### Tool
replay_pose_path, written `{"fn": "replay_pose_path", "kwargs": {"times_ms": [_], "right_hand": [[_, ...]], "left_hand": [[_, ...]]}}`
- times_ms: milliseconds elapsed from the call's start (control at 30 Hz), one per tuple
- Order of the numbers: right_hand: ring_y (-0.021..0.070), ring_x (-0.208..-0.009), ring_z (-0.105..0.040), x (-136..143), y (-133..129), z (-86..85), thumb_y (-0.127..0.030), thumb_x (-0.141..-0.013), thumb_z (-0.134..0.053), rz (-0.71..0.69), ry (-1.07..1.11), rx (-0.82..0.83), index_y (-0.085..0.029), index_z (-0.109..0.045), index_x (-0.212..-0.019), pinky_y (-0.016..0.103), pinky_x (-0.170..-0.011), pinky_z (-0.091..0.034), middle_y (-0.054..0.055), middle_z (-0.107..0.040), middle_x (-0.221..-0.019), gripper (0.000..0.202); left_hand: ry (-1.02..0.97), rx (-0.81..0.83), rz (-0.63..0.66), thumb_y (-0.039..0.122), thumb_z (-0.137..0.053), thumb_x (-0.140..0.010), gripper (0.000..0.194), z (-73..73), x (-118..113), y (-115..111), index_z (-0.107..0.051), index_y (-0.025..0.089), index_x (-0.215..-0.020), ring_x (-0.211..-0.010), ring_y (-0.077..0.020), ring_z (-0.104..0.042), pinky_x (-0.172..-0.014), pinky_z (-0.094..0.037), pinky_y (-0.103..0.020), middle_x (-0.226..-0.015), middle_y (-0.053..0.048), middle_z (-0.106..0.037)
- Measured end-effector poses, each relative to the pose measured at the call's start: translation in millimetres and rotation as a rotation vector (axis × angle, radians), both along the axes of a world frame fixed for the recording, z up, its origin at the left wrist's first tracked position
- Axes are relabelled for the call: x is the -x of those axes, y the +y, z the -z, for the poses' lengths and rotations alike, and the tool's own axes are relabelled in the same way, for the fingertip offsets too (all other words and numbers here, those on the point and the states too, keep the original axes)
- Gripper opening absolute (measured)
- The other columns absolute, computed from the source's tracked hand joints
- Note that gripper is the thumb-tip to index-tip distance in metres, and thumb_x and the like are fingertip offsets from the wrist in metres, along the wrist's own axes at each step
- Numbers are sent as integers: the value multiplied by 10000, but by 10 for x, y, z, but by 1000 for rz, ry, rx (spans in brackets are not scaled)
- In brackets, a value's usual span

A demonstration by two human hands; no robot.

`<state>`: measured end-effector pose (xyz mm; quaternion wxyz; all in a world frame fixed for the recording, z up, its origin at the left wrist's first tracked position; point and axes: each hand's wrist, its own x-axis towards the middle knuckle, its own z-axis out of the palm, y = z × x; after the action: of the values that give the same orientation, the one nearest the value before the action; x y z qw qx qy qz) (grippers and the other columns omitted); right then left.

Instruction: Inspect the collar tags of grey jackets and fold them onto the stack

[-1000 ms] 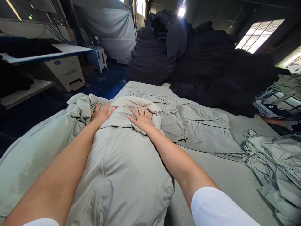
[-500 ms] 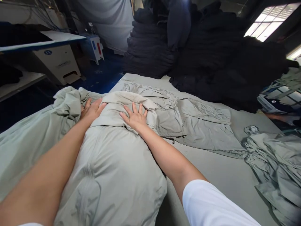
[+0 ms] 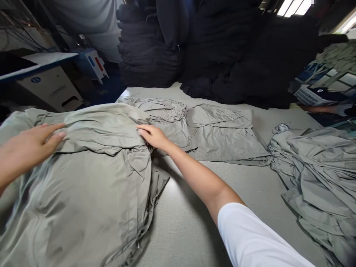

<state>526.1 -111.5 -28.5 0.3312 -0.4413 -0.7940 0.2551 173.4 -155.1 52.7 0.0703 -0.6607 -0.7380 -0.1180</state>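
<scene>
A large light grey-green garment (image 3: 91,193) lies bunched in front of me, its upper part folded over in a creased band. At the right edge of this band is my right hand (image 3: 152,136), its thumb and forefinger closed on the cloth; the other fingers are partly hidden. My left hand (image 3: 26,150) is over the left side of the garment, fingers stretched out and thumb apart. Whether its fingertips touch the cloth I cannot tell.
More grey-green garments (image 3: 222,142) lie flat behind on the pale table (image 3: 189,207). A crumpled garment pile (image 3: 319,178) is at the right. Tall stacks of dark clothing (image 3: 222,55) rise at the back. Another person's forearm (image 3: 317,108) shows at far right.
Both hands were spread flat on the garment. The left has lifted off to the left; the right has shifted to the garment's right edge and closed there. The view has turned.
</scene>
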Motion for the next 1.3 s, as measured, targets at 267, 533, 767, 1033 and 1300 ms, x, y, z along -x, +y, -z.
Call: {"fn": "replay_pose_path", "kwargs": {"times_ms": [267, 533, 767, 1033, 1300], "right_hand": [[279, -1632, -179, -1713, -308, 1655, -189, -923, -626, 367, -299, 185, -181, -450, -1614, 483, -1304, -206, 153, -285, -1736, 713], [234, -1423, -539, -2095, -183, 1914, -84, -931, -468, 459, -201, 117, -204, -675, -1414, 407, -1207, -373, 119, -644, -1488, 539], [232, -1054, -691, -2038, -293, 1417, -223, -1012, -423, 415, -133, 21, -235, -733, -1179, 320, -932, -492, 68, -778, -1116, 352], [218, -895, -656, -1843, -583, 672, -245, -981, -428, 406, -120, -81, -201, -729, -977, 285, -818, -460, 58, -745, -910, 304], [223, -823, -591, -2491, -1558, 157, -265, -914, -419, 490, -176, -196, -226, -614, -761, 312, -797, -417, 56, -665, -789, 251]], "left_hand": [[-311, 242, 796, 453, -508, -960, 630, 1156, -2470, -2005, -372, 630, -1550, -1544, -225, -407, -1281, -390, -475, -1648, 175, -398], [-188, 339, 547, 313, -471, -1040, 664, 2985, -3445, -1182, -297, 325, -1681, -1618, -254, -127, -1323, -282, -495, -1738, -90, -239], [-60, 159, 531, 279, -441, -1027, 603, 2876, -3401, -1297, -415, 355, -1625, -1626, -294, -192, -1327, -218, -649, -1684, -80, -402], [48, 219, 113, 257, -635, -937, 558, 2192, -2907, -959, -601, 99, -1471, -1569, -435, -332, -1269, -290, -591, -1625, -268, -451], [4, 199, 133, 257, -698, -906, 518, 2338, -2834, -1084, -657, 107, -1399, -1535, -432, -387, -1257, -266, -606, -1525, -282, -561]]}}
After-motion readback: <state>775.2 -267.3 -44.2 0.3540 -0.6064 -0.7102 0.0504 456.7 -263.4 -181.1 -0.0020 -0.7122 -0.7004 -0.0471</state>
